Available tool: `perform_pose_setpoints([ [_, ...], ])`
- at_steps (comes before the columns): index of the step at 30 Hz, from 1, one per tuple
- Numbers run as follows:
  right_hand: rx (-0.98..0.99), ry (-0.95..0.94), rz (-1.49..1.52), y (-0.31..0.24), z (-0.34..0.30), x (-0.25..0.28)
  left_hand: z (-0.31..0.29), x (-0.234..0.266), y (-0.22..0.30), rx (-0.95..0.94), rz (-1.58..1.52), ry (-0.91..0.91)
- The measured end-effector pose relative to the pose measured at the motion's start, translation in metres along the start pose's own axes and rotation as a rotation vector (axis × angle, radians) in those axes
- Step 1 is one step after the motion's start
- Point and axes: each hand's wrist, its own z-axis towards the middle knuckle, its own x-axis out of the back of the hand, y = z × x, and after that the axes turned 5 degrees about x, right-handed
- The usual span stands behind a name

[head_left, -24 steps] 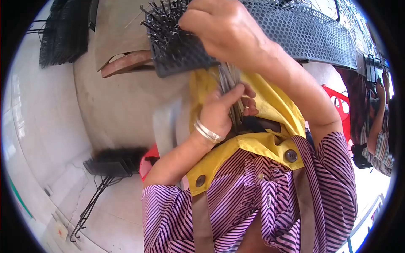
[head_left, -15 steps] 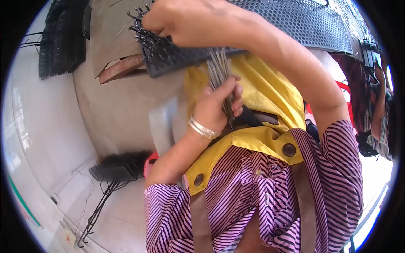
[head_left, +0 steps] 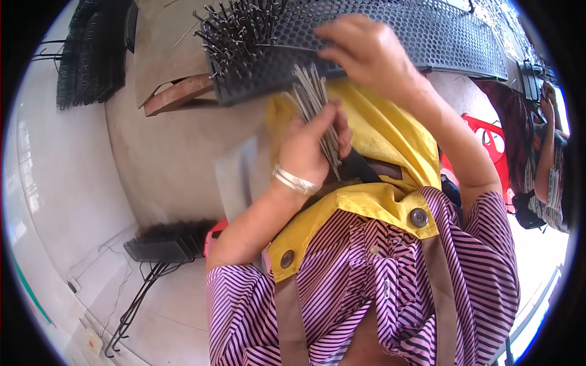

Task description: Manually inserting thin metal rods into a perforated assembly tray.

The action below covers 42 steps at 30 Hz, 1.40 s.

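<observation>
My left hand (head_left: 314, 137) is closed around a bundle of thin silvery metal rods (head_left: 312, 91), their upper ends fanned out above my thumb. My right hand (head_left: 366, 52) hovers over the black perforated tray (head_left: 403, 30), to the right of a dense cluster of dark metal rods (head_left: 235, 36) with small looped or hooked ends. A single thin rod (head_left: 287, 47) runs from that cluster to my right fingertips. Motion smears those fingers, so I cannot tell whether they grip it. The cluster fills the tray's left end.
A brown support piece (head_left: 177, 94) juts out left of the tray. Bristly black racks stand at the upper left (head_left: 91, 55) and lower left (head_left: 168, 244). A red plastic chair (head_left: 488, 137) and another person's arm (head_left: 543, 146) are at the right. A yellow apron (head_left: 384, 128) covers my lap.
My right hand has moved right, away from the rod cluster, uncovering it and the single rod. My left hand keeps its bundle in nearly the same place.
</observation>
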Motion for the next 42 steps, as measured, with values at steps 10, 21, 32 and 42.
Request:
perform_pose_setpoints([
  [10, 0.363, 0.128, -0.158, 0.018, -0.018, 0.005, 0.008, 0.003, -0.006, -0.092, 0.059, 0.059],
  [21, -0.466, -0.007, 0.682, -0.029, -0.081, 0.027, 0.006, -0.003, 0.001, -0.175, 0.120, 0.084],
  [32, -0.054, 0.039, 0.603, -0.049, -0.101, 0.000, 0.011, 0.001, -0.006, -0.134, 0.090, 0.089],
  [42, 0.452, 0.329, 0.134, -0.041, -0.081, 0.010, -0.003, 0.001, 0.007, -0.033, 0.031, 0.061],
])
